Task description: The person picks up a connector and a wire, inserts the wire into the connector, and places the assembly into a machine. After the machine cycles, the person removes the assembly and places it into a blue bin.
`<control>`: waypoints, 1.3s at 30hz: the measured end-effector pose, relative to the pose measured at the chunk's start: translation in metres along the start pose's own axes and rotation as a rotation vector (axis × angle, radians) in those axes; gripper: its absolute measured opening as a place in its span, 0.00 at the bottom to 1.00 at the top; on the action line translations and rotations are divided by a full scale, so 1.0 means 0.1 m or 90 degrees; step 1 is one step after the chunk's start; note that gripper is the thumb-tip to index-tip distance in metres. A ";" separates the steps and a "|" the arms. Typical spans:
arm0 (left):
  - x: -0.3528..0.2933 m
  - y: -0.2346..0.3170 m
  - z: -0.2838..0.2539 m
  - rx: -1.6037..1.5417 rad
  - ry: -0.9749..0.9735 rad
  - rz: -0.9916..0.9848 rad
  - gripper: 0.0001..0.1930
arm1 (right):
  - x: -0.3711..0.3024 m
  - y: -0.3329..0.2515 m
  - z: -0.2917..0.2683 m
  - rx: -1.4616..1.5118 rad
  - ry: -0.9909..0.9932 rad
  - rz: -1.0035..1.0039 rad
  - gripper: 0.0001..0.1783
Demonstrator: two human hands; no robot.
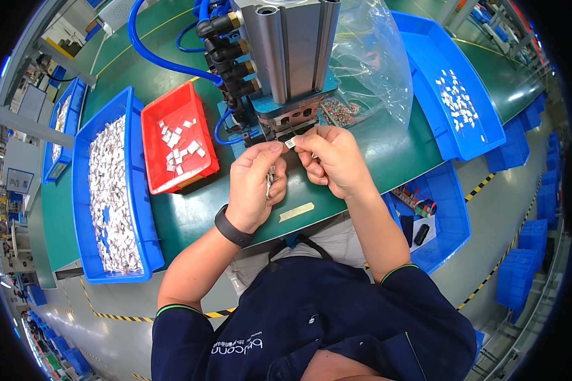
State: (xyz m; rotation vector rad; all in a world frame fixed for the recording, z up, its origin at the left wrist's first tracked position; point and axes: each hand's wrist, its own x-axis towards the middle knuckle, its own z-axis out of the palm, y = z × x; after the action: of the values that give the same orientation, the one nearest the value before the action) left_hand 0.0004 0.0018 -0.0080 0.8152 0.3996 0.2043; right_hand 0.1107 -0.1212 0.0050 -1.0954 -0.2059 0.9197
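Between the fingertips of both hands, just in front of the press, is a small white plastic connector (pixel 290 143) with dark slots. My right hand (pixel 337 162) pinches it from the right with thumb and forefinger, the other fingers curled. On its other side, the thumb and forefinger of my left hand (pixel 253 184) meet at its edge. More small pale pieces (pixel 271 180) show in the curled fingers of that left hand, too covered to make out. Close beyond the fingertips stands the grey metal press head (pixel 287 57) on its blue-green base.
A red bin (pixel 178 136) and a long blue bin (pixel 147 235), both with white pieces, stand on the left. Another blue bin (pixel 435 120) holds scattered white pieces at right. Blue air hoses (pixel 165 65) and a clear plastic bag (pixel 381 76) flank the press. Tape (pixel 297 212) marks the green bench.
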 end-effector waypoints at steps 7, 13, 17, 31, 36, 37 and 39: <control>0.00 0.00 0.01 0.002 0.000 -0.008 0.10 | 0.00 0.02 -0.02 0.006 -0.006 -0.005 0.10; 0.00 -0.01 0.05 0.035 -0.003 -0.024 0.09 | 0.00 0.04 -0.02 0.003 -0.003 -0.019 0.09; 0.01 -0.03 0.03 0.039 0.005 -0.011 0.06 | -0.03 0.10 -0.05 -0.044 0.001 -0.060 0.08; 0.02 0.02 0.02 0.017 -0.023 -0.054 0.17 | -0.08 0.05 -0.14 0.096 -0.080 0.035 0.05; 0.00 0.01 0.04 0.003 -0.074 -0.089 0.23 | -0.08 -0.01 0.05 -0.250 -0.087 -0.103 0.13; -0.01 0.02 0.05 0.003 -0.073 -0.086 0.23 | -0.09 -0.03 0.07 -0.250 -0.090 -0.103 0.13; -0.02 0.03 0.06 0.012 -0.089 -0.110 0.24 | -0.12 -0.07 0.11 -0.506 -0.088 -0.141 0.11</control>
State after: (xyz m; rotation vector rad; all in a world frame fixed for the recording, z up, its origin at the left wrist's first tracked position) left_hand 0.0007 -0.0008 -0.0012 0.8039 0.3385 -0.0180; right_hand 0.1000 -0.1234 0.0194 -1.6933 -0.8413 0.7188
